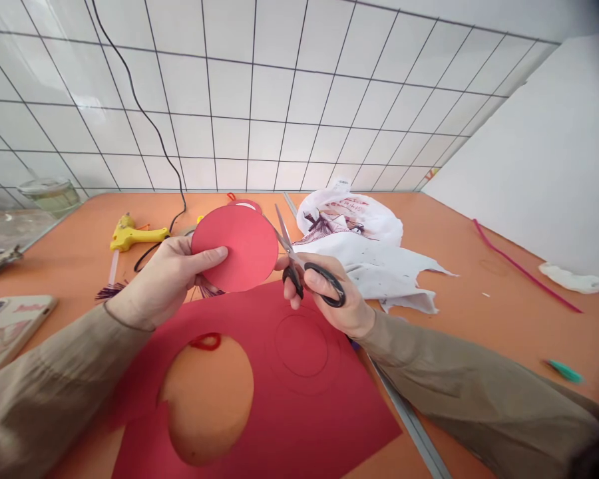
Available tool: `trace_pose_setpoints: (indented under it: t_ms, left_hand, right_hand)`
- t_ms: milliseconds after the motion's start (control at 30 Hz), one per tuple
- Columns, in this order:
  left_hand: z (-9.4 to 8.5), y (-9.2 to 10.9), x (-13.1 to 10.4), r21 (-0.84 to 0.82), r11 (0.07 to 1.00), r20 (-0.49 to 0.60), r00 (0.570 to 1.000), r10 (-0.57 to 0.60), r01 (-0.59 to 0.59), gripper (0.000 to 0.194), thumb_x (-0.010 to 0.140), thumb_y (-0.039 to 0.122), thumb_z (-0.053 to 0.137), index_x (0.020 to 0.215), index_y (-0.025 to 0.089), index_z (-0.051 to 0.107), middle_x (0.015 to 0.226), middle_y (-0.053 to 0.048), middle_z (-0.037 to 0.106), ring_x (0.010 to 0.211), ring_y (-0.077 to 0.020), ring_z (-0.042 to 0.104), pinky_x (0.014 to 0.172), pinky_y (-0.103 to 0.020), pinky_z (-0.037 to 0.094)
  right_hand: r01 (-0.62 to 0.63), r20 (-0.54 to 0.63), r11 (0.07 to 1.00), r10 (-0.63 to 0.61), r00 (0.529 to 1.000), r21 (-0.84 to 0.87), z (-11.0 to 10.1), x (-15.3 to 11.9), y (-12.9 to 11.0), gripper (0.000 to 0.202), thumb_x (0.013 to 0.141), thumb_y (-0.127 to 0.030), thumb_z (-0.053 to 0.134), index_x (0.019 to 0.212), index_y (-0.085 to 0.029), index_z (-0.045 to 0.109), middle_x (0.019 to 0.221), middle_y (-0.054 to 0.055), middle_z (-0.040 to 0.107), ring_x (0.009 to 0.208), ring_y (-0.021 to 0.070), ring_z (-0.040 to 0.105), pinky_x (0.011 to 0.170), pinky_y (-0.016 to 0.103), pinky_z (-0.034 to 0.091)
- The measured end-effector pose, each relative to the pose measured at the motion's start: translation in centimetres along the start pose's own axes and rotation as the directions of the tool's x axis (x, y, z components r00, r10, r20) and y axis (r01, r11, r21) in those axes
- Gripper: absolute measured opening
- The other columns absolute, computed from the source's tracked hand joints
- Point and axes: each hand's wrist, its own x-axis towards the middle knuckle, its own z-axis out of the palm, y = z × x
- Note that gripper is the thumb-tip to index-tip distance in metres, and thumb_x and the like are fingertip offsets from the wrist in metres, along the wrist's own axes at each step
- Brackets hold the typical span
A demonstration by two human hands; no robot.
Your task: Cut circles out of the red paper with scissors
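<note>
Scissors [290, 251] with black handles sit in the right hand [347, 303], whose fingers are closed around the loops; the blades stand apart, tips pointing up and away from the person. The left hand [172, 273] is clamped on a red paper circle [239, 243], thumb flat on its face and the other fingers mostly hidden behind. The circle is held up in front of the person, its right edge just beside the scissors; whether a blade touches it cannot be told. The two hands are apart, with the circle and scissors between them.

Below them a larger red sheet [279, 419] lies on the orange worktop [469, 313]. It has a big round hole on its left side, and rings are drawn on it to the right of that. A small red loop [207, 342] lies at the hole's far edge.

Beyond the left hand rests a yellow glue gun [130, 236], near a black cord [152, 126] that hangs down the tiled wall [279, 86]. A phone [12, 326] lies at the far left. Behind the right hand are a white plastic bag [379, 216] and a ragged white piece [379, 266], with a thin pink strip [524, 266] well to the right.
</note>
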Motion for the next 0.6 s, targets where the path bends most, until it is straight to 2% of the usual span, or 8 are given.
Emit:
trace_pose_setpoints:
  t_ms: [367,600]
  left_hand:
    - [-0.35,-0.25,0.15,0.018,0.998,0.034,0.997,-0.064,0.063,0.016,0.068,0.027,0.069,0.073,0.012,0.067,0.065,-0.005,0.062,0.063,-0.0158,0.055,0.054,-0.027,0.046]
    - [-0.18,-0.26,0.08,0.013,0.996,0.061,0.994,-0.09,0.089,0.014,0.066,0.027,0.07,0.065,0.013,0.067,0.061,-0.002,0.062,0.054,-0.0114,0.05,0.048,-0.023,0.042]
  right_hand:
    - [-0.002,0.009,0.999,0.002,1.0,-0.046,-0.45,-0.06,0.81,0.039,0.075,-0.045,0.059,0.097,-0.013,0.06,0.061,0.002,0.057,0.052,0.0131,0.054,0.045,0.024,0.042]
    - [-0.021,-0.017,0.999,0.02,1.0,-0.039,-0.43,-0.17,0.96,0.039,0.072,-0.044,0.062,0.096,-0.013,0.061,0.06,0.002,0.057,0.051,0.0132,0.053,0.043,0.024,0.042]
